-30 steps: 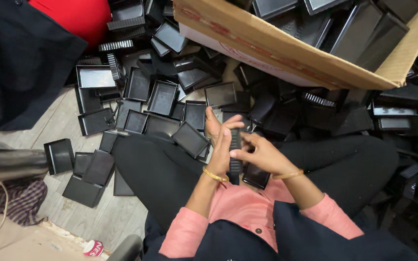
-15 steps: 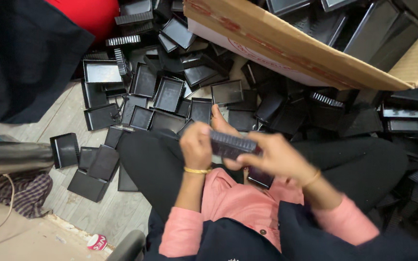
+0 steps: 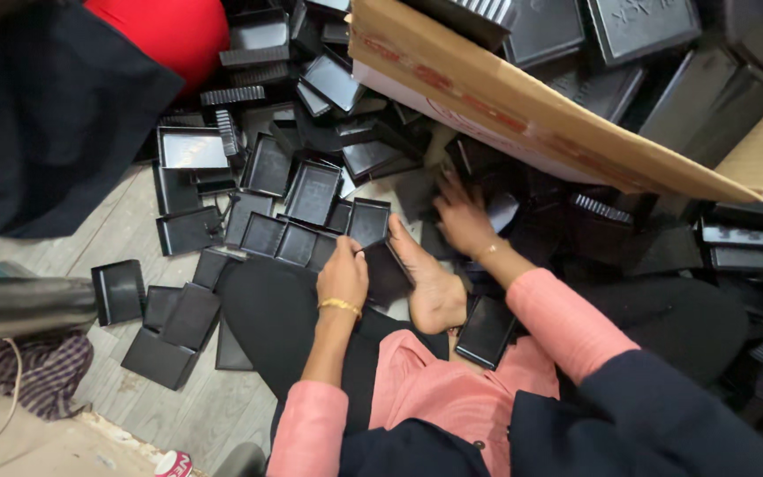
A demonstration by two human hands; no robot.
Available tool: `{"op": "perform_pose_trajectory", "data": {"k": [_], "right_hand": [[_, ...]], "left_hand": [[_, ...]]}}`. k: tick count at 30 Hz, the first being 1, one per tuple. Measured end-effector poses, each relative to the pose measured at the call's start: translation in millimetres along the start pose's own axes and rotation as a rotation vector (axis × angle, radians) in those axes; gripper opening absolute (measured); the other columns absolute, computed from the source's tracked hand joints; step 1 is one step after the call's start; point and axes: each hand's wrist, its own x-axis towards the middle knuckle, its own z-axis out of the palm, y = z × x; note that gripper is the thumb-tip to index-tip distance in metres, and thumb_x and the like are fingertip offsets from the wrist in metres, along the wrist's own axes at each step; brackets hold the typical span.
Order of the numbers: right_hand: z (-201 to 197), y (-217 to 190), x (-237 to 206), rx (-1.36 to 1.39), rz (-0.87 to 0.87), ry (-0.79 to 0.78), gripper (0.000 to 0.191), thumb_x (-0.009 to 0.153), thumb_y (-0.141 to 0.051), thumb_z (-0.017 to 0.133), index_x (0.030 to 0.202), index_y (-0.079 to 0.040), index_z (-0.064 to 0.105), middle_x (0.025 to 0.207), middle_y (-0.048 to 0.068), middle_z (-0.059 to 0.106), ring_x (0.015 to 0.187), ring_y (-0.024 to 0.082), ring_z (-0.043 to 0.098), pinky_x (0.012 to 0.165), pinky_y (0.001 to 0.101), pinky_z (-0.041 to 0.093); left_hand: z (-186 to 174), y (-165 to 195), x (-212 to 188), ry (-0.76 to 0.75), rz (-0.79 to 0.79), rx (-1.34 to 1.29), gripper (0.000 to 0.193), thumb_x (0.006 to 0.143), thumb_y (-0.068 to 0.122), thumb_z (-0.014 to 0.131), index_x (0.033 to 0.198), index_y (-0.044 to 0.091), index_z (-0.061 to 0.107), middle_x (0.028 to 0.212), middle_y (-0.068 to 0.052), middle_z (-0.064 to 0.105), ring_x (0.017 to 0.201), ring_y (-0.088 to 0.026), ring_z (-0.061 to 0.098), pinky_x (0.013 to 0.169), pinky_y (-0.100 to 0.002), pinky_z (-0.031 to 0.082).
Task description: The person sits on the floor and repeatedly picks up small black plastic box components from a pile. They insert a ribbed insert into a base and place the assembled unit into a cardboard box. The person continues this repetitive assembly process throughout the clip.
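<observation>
Your left hand [image 3: 342, 278] closes its grip on a small black plastic tray [image 3: 388, 272] above your lap, while your right hand [image 3: 463, 216] reaches open-fingered farther right into the heap of black trays [image 3: 311, 190].

Small black plastic tray [image 3: 388, 272] in my left hand [image 3: 343, 276]: square, shallow, matte, tilted on edge, lower corner against my bare foot, just above my lap. Pile of black trays [image 3: 523, 190] under my right hand [image 3: 463, 219]: same dark plastic, jumbled at all angles, some open side up, some ribbed, lying on floor below cardboard flap. Which tray my right fingers touch, cannot tell; pile there too dark.
</observation>
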Motion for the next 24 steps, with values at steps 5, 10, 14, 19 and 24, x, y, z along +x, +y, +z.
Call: {"op": "perform_pose_trajectory", "data": {"k": [5,10,14,19,24], "right_hand": [[22.0,11.4,-48.1,0.589,0.459,-0.123,0.03,0.083,-0.021,0.079,0.108,-0.007,0.067,0.122,0.015,0.068,0.121,0.036,0.061,0.102,0.0465,0.047],[-6.8,-29.2,-88.7,1.327,0.497,0.022,0.051,0.087,-0.01,0.069,0.133,-0.011,0.048,0.132,0.011,0.053,0.124,0.029,0.057,0.096,0.0396,0.05],[-22.1,-65.7,-98.8,0.442,0.214,-0.021,0.057,0.082,-0.02,0.081,0.13,-0.011,0.052,0.126,0.015,0.057,0.116,0.038,0.058,0.099,0.0455,0.047],[-27.1,-78.7,-102.6,0.287,0.282,-0.165,0.088,0.068,-0.023,0.085,0.145,-0.009,0.044,0.132,0.024,0.05,0.111,0.044,0.056,0.096,0.0503,0.045],[-32.4,-72.3,-104.6,0.326,0.306,-0.139,0.09,0.068,-0.019,0.085,0.147,-0.01,0.043,0.129,0.026,0.051,0.113,0.046,0.056,0.096,0.0506,0.047]], "left_hand": [[-5.9,-18.0,3.1,0.333,-0.042,-1.034,0.023,0.104,0.026,0.061,0.11,0.004,0.069,0.101,-0.011,0.07,0.091,-0.021,0.066,0.084,-0.038,0.054],[-10.2,-17.4,0.6,0.142,-0.085,-2.144,0.039,0.106,0.043,0.055,0.106,0.006,0.067,0.108,-0.017,0.07,0.101,-0.034,0.066,0.093,-0.05,0.053],[-13.3,1.6,-7.8,-0.036,-0.096,-2.274,0.05,0.094,0.054,0.051,0.112,0.008,0.063,0.127,-0.02,0.064,0.124,-0.042,0.06,0.106,-0.059,0.048],[16.3,22.3,4.2,-0.072,-0.29,-1.801,0.06,0.097,0.057,0.045,0.129,0.008,0.056,0.14,-0.019,0.058,0.131,-0.035,0.055,0.107,-0.051,0.043],[58.1,32.7,-12.3,-0.131,0.253,-0.975,0.052,0.104,0.042,0.054,0.14,0.005,0.057,0.14,-0.024,0.06,0.132,-0.035,0.056,0.113,-0.041,0.042]]}}
